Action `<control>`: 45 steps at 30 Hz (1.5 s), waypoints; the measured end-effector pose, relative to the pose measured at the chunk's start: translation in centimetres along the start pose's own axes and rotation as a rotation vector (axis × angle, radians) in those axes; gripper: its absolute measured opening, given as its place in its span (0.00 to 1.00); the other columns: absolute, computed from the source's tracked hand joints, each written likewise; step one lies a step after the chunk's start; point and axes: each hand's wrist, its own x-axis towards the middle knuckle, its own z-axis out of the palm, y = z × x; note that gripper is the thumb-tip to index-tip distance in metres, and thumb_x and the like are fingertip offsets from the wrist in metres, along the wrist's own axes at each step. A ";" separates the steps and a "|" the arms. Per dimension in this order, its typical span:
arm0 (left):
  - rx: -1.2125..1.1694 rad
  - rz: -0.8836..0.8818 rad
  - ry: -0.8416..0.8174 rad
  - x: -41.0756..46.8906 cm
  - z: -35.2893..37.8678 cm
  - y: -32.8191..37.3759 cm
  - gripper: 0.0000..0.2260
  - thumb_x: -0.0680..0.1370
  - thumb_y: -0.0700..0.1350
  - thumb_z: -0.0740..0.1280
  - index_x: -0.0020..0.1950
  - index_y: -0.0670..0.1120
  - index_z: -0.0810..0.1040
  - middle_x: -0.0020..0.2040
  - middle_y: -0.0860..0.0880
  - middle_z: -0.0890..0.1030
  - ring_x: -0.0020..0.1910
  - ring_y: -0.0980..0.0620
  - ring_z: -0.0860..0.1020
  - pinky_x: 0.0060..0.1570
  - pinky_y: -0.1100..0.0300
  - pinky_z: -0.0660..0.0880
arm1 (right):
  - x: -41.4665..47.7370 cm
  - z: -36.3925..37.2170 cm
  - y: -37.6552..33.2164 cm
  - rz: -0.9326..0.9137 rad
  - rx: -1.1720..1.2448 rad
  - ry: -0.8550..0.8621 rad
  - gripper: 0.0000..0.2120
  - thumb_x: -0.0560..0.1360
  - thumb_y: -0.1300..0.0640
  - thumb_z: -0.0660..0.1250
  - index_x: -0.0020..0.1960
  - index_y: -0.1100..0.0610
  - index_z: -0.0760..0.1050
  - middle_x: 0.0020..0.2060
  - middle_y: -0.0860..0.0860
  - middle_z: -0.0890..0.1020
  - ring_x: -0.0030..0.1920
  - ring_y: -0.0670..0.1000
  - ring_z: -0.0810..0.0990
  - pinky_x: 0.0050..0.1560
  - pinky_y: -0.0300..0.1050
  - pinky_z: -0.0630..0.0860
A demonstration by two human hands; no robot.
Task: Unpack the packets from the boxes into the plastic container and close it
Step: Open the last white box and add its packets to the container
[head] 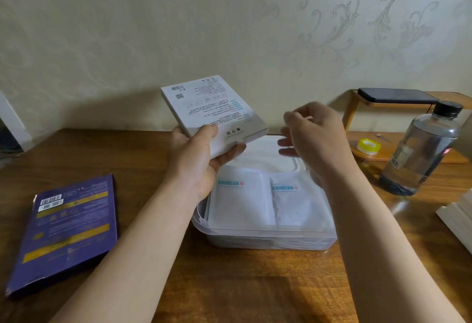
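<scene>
Left hand (196, 159) grips the white flat cardboard box (212, 108) by its near end, thumb on top, fingers curled underneath. The box is tilted up just above the clear plastic container (268, 236), probably so whatever comes out drops straight in. Right hand (314, 139) hovers beside the box's near end, fingers loosely curled and spread. It's blurred, but I see nothing in it. My read: it's going for the end flap or the next packet. The container sits mid wooden counter (229, 284), with thin translucent walls, rounded corners and the lid off. Inside are white flat packets (240, 197) with teal label strips, side by side. They look soft and slightly crinkled, so expect them to flex and slide. The white rounded-rectangle lid (265, 154) lies behind the container. I can't tell whether it touches or overlaps the far rim. A purple-and-gold flat cardboard box (66, 230) lies well to the left, stiff with glossy print. Can't say if it's full or empty. Closing step not done.
</scene>
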 end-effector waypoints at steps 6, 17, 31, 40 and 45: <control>0.070 0.046 -0.089 -0.7 0.4 0.0 0.18 0.81 0.32 0.63 0.70 0.45 0.71 0.57 0.44 0.86 0.50 0.40 0.86 0.38 0.48 0.83 | -0.9 1.2 0.0 0.280 0.286 -0.253 0.16 0.76 0.56 0.74 0.57 0.64 0.75 0.46 0.64 0.84 0.44 0.62 0.86 0.45 0.54 0.85; 0.075 -0.007 -0.072 -0.7 0.9 0.3 0.16 0.82 0.34 0.64 0.68 0.46 0.75 0.54 0.45 0.87 0.49 0.43 0.87 0.39 0.46 0.84 | -0.6 1.7 0.6 0.198 0.470 -0.189 0.13 0.71 0.75 0.70 0.54 0.69 0.76 0.47 0.65 0.85 0.45 0.62 0.86 0.46 0.53 0.84; 0.021 -0.359 -0.075 -0.8 0.2 1.2 0.17 0.83 0.52 0.64 0.68 0.45 0.79 0.57 0.43 0.85 0.41 0.46 0.86 0.26 0.55 0.81 | -0.2 -0.2 1.0 -0.205 -0.071 -0.178 0.23 0.71 0.70 0.71 0.58 0.49 0.72 0.47 0.51 0.85 0.45 0.51 0.85 0.51 0.56 0.82; -0.024 -0.374 0.002 -0.6 0.4 0.7 0.13 0.82 0.46 0.67 0.63 0.43 0.78 0.48 0.43 0.81 0.30 0.49 0.84 0.22 0.61 0.78 | 0.1 -0.3 0.9 -0.234 -0.121 -0.040 0.01 0.76 0.52 0.71 0.47 0.48 0.80 0.42 0.43 0.84 0.45 0.43 0.82 0.49 0.45 0.79; -0.055 -0.414 0.025 -0.3 0.2 0.7 0.12 0.80 0.46 0.69 0.62 0.43 0.78 0.51 0.43 0.80 0.30 0.48 0.83 0.23 0.62 0.78 | 0.3 -0.3 0.8 -0.122 0.049 -0.012 0.11 0.80 0.56 0.65 0.41 0.51 0.82 0.40 0.55 0.85 0.43 0.51 0.82 0.48 0.57 0.82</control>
